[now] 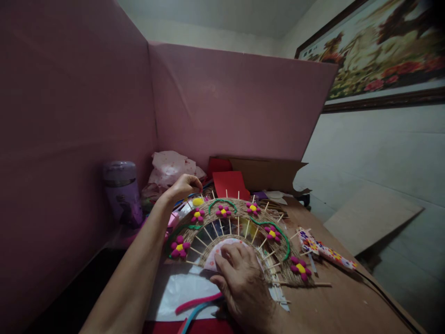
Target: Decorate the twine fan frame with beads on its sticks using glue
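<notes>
A half-round fan [208, 214] woven of brown twine over thin wooden sticks lies in front of me. Magenta flowers with yellow centres [223, 212] and wavy green fuzzy stems [278, 227] decorate its band. My right hand [239, 278] rests on the white flower-print patch [212, 263] at its inner middle, fingers spread and slightly bent. Past the fan's far left edge, my left hand [187, 184] has its fingers curled together, pointing down near the stick tips; what they pinch, if anything, is hidden. A yellow oval piece [198, 202] lies just below it.
Pink and blue pipe cleaners [198, 302] lie below my right hand on a white plastic sheet [174, 287]. A flower-patterned glue gun [325, 250] with a cord sits at right. Left stands a purple tumbler [122, 195]. Red sheets [229, 183] and cardboard [267, 171] are behind.
</notes>
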`<action>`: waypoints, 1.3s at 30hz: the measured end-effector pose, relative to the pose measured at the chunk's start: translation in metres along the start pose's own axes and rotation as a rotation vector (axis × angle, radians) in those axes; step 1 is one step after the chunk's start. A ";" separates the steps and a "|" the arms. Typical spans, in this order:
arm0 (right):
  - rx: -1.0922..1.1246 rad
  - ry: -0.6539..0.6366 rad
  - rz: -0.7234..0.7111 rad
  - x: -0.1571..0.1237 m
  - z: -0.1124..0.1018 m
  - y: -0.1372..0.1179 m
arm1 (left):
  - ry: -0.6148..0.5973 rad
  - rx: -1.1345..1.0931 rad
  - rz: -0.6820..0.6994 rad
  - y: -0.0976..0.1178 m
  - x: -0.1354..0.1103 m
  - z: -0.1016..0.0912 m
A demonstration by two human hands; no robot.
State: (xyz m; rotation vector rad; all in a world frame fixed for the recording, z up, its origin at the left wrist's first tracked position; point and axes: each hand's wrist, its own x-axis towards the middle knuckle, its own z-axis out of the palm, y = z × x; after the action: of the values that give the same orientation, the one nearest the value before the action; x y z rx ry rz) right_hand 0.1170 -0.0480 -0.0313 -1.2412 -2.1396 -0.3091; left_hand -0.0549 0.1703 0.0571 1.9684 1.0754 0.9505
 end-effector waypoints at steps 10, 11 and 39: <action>0.004 -0.013 -0.002 -0.001 0.001 0.000 | 0.005 0.013 -0.001 0.002 -0.001 0.000; 0.005 -0.019 0.000 -0.001 0.001 0.000 | 0.003 0.011 0.001 0.002 -0.001 0.000; 0.027 -0.030 0.005 -0.002 0.003 0.000 | -0.051 -0.078 -0.004 -0.005 0.003 -0.002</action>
State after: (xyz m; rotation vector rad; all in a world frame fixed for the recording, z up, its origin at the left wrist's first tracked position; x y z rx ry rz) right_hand 0.1164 -0.0474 -0.0350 -1.2427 -2.1590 -0.2598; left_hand -0.0571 0.1752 0.0543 1.9162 0.9994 0.9216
